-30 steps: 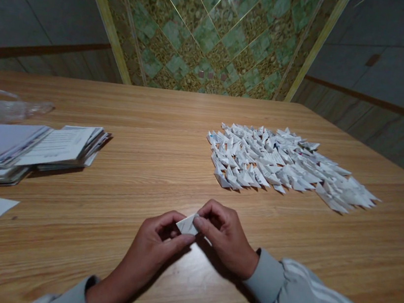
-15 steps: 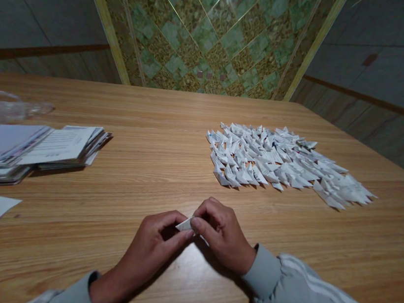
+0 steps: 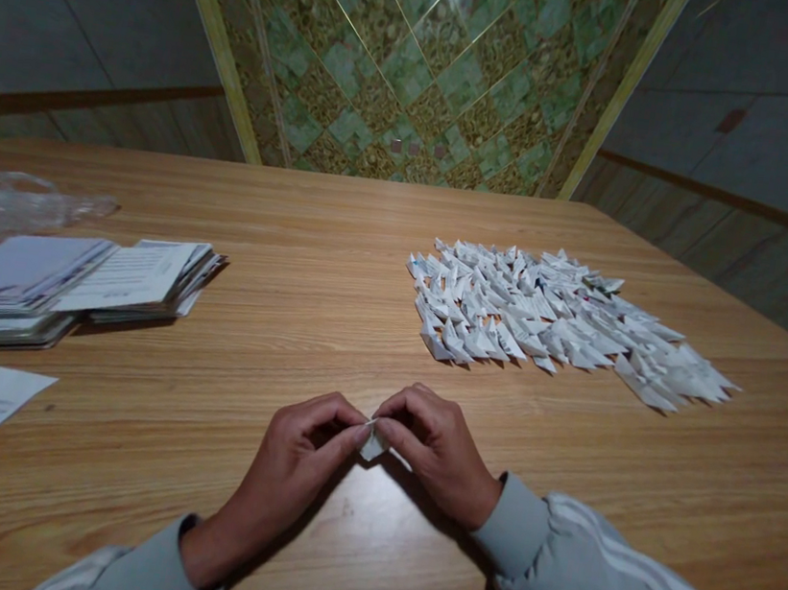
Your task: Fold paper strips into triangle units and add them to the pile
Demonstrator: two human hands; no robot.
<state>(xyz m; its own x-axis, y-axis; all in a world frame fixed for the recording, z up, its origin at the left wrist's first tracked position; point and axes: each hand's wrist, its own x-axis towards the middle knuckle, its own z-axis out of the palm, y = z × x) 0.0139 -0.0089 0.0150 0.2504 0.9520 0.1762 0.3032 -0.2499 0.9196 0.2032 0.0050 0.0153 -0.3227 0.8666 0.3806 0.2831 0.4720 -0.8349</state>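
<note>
Right now both hands pinch one small folded paper (image 3: 372, 443) near the front edge of the surface (image 3: 338, 278). The left hand (image 3: 299, 462) and right hand (image 3: 435, 450) meet fingertip to fingertip on it. It looks light, thin and easy to crush, so hold its edges softly. Fingers hide most of its shape.

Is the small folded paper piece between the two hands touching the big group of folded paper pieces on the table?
Apart. In the head view the folded paper piece sits pinched between both hands, and bare table separates it from the group of folded paper pieces.
</note>
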